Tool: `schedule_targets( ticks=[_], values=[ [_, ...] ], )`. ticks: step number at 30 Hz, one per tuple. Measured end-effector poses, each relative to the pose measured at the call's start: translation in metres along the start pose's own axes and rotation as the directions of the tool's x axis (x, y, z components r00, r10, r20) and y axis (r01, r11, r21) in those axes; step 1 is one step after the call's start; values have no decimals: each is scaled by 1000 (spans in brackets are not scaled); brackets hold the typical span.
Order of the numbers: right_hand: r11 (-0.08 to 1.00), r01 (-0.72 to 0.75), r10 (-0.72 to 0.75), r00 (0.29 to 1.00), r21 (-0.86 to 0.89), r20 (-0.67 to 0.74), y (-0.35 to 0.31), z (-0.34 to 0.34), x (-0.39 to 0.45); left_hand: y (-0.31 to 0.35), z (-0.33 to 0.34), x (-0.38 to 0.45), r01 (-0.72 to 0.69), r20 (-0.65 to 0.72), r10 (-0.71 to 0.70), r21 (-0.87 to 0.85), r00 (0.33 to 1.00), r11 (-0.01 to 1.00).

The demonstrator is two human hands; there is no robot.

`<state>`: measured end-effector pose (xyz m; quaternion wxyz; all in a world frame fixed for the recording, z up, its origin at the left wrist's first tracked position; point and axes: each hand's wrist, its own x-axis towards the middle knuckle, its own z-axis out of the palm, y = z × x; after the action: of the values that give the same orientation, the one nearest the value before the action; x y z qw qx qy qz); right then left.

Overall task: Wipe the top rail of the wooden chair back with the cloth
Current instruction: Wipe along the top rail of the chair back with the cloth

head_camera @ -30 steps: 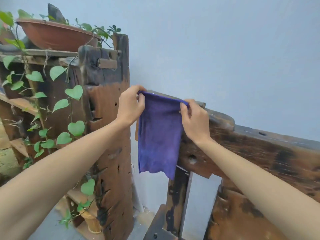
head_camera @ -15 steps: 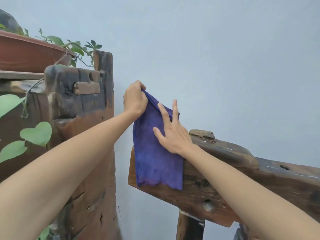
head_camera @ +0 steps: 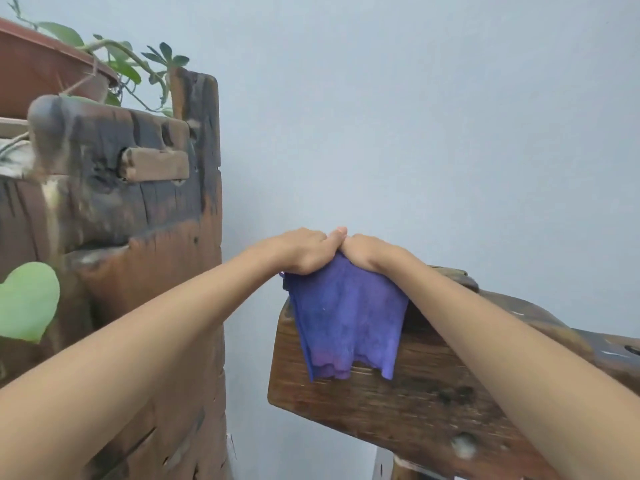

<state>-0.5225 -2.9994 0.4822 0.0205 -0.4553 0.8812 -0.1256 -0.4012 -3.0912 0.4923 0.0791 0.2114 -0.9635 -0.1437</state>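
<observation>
While the cloth [head_camera: 346,317] hung from raised hands half a second ago, it now lies draped over the left end of the top rail [head_camera: 433,393], at centre frame, with its purple front panel hanging down the near face of the wood. Both hands have come down onto the rail's upper edge. The left hand [head_camera: 304,251] rests on the cloth's upper left part with fingers curled over it; the right hand [head_camera: 367,252] presses on the upper right part, touching the left hand at the thumb. Whether the fingers clasp the fabric behind the rail cannot be told, since the far side is hidden. Judged from this, the cloth has passed from being spread out to working contact, so the wiping stroke can begin; the rail running to the lower right of the frame appears not yet covered. At left frame stands a weathered wooden cabinet [head_camera: 145,237], near the rail but apart from it. A brown planter [head_camera: 41,71] with green leaves [head_camera: 27,303] sits at upper left.
</observation>
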Motion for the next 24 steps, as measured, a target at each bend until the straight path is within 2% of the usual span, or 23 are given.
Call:
schedule_targets(
  ticks=[2, 4, 7, 9, 11, 14, 16, 20, 24],
  values=[
    [998, -53, 50, 994, -33, -101, 7, 0, 3, 4, 2, 6, 62, 37, -63, 24, 997, 998],
    [999, 6, 1, 986, 38, -168, 13, 0, -4, 9, 0, 8, 61, 61, -66, 86, 996, 994],
    [989, 111, -109, 994, 97, -26, 17, -3, -28, 10, 4, 4, -88, 60, 78, 186, 995, 979],
    [979, 182, -183, 983, 95, 0, 18, -3, -46, 7, 9, -7, -189, 12, 190, 176, 982, 966],
    [968, 236, -231, 971, 92, -54, 19, -1, -62, 6, 15, -20, -241, -87, 262, 197, 961, 950],
    [969, 246, -242, 963, 17, -120, 22, 7, -83, 7, 29, -33, -265, -231, 345, 318, 910, 910],
    [971, 237, -235, 965, 8, -116, 26, 10, -89, 8, 30, -36, -250, -246, 338, 328, 908, 911],
    [962, 255, -250, 967, 98, -58, 26, 2, -72, 17, 17, -16, -168, -88, 189, 202, 978, 965],
    [992, 99, -103, 993, 75, 54, 23, -6, -40, 30, 8, 20, -11, 140, 13, -13, 990, 1000]
  ],
)
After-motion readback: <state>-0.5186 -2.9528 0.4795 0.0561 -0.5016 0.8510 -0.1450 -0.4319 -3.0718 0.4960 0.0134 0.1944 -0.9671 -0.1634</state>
